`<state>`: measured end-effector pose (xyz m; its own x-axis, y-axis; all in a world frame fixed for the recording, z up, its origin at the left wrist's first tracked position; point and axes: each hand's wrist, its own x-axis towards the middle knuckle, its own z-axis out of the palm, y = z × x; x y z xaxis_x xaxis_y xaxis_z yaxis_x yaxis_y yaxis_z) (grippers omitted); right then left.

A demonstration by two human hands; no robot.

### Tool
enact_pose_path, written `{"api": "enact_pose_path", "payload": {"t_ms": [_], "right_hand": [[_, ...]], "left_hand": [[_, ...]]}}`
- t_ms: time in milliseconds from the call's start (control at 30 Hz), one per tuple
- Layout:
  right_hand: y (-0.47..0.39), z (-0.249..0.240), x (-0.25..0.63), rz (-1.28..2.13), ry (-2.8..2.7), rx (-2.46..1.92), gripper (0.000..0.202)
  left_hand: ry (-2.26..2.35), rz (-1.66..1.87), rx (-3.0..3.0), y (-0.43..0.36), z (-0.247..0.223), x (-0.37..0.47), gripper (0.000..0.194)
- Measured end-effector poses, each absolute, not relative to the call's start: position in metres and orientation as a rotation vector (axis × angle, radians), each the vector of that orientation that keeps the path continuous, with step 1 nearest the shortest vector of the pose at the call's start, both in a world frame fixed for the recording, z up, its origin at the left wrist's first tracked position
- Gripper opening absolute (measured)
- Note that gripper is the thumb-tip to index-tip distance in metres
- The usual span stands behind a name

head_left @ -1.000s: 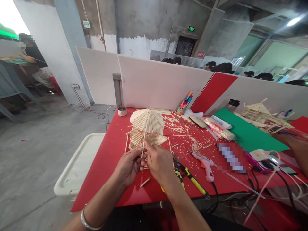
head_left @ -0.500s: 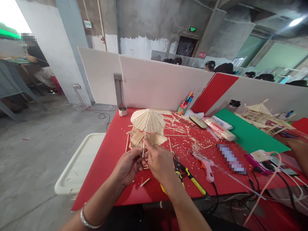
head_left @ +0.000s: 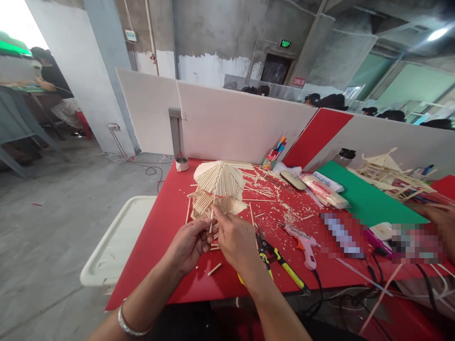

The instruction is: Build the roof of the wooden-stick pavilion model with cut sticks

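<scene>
A model pavilion of thin wooden sticks (head_left: 220,180), with a tiered, pointed roof, stands on the red tabletop. In front of its lower roof, my left hand (head_left: 190,244) is closed, pinching a short wooden stick (head_left: 211,225) between thumb and fingers. The stick is held nearly upright. My right hand (head_left: 236,239) is at the same stick, its index fingertip against the upper part near the lower roof edge. Its other fingers are curled and partly hidden. Whether the stick touches the model I cannot tell. My hands cover the front of the model's base.
Cutters with yellow-black handles (head_left: 289,270) and a pink glue gun (head_left: 302,241) lie to the right. Stick scraps (head_left: 289,213), a pen cup (head_left: 269,162), bagged sticks (head_left: 325,189) and a tin (head_left: 182,164) are around. Another person's hand (head_left: 439,213) is at the far right.
My hands and the stick stay almost exactly where they were. At the far right, the other person's hand has shifted slightly.
</scene>
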<state>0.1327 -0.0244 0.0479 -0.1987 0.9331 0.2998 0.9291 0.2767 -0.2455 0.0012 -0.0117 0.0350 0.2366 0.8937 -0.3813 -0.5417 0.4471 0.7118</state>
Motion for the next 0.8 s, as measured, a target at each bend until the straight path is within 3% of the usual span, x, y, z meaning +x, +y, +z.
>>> {"api": "enact_pose_path", "payload": {"t_ms": [400,567,667,800], "right_hand": [[-0.025,0.044,0.131,-0.022,-2.140,-1.663,0.051],[-0.052,0.035,0.155,-0.071,-1.971,-1.625,0.042],[-0.079,0.014,0.190,-0.093,-1.861,-1.869,0.040],[-0.111,-0.012,0.234,0.152,-1.878,-2.370,0.079]], "left_hand": [[0.879,1.067,0.502,-0.013,0.037,0.001,0.004],[0.871,1.085,0.592,-0.027,0.034,0.000,0.020],[0.882,1.043,0.681,-0.040,0.030,0.004,0.027],[0.885,0.985,0.767,-0.048,0.023,0.020,0.030]]}}
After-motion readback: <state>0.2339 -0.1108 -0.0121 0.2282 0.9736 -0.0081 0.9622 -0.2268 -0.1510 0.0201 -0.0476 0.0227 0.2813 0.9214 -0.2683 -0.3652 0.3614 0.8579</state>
